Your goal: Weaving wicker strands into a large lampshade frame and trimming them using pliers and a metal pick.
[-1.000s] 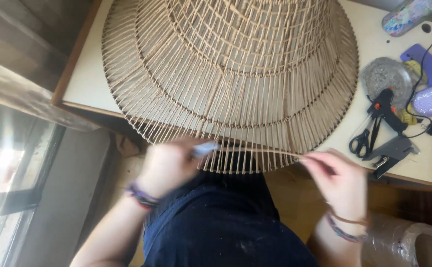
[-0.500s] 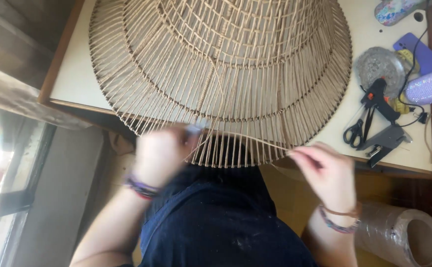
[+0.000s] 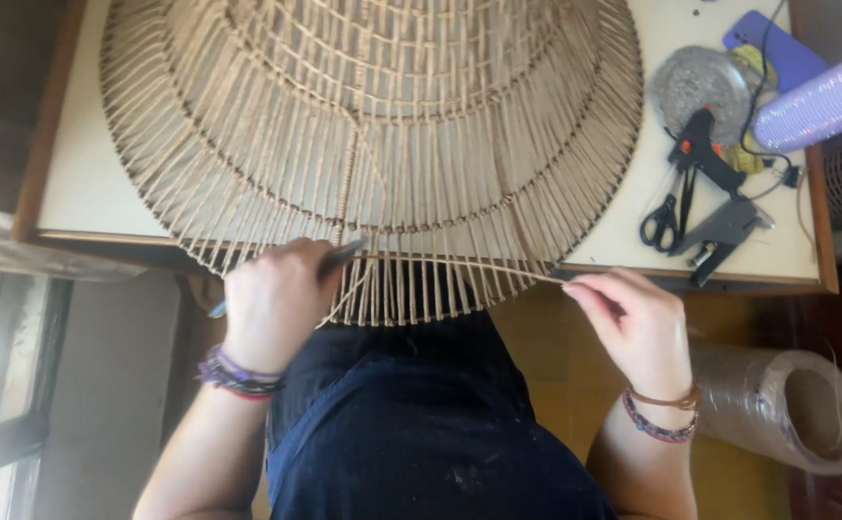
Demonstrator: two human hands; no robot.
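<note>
My left hand (image 3: 272,306) is closed in a fist around a slim grey tool (image 3: 342,257), whose tip points into the near rim of the woven shade (image 3: 373,144); the tool's other end shows below my knuckles. My right hand (image 3: 633,323) has thumb and forefinger pinched together on a cane strand (image 3: 460,264). The strand runs taut and almost level from that pinch leftward across the lowest spokes to the tool tip. Both wrists carry bracelets.

The woven shade is a wide, round rattan frame. It lies on the table (image 3: 74,207), and its near rim overhangs the table edge above my lap. Its spokes fan outward from tighter woven rings at the centre.

On the table to the right of the shade lie black-handled scissors (image 3: 665,220), a grey staple gun (image 3: 720,236) just beside them, and a black glue gun (image 3: 700,144) beyond. A round metal lid (image 3: 698,82) sits farther back. On the floor at my right lies a roll of clear film (image 3: 787,404).
</note>
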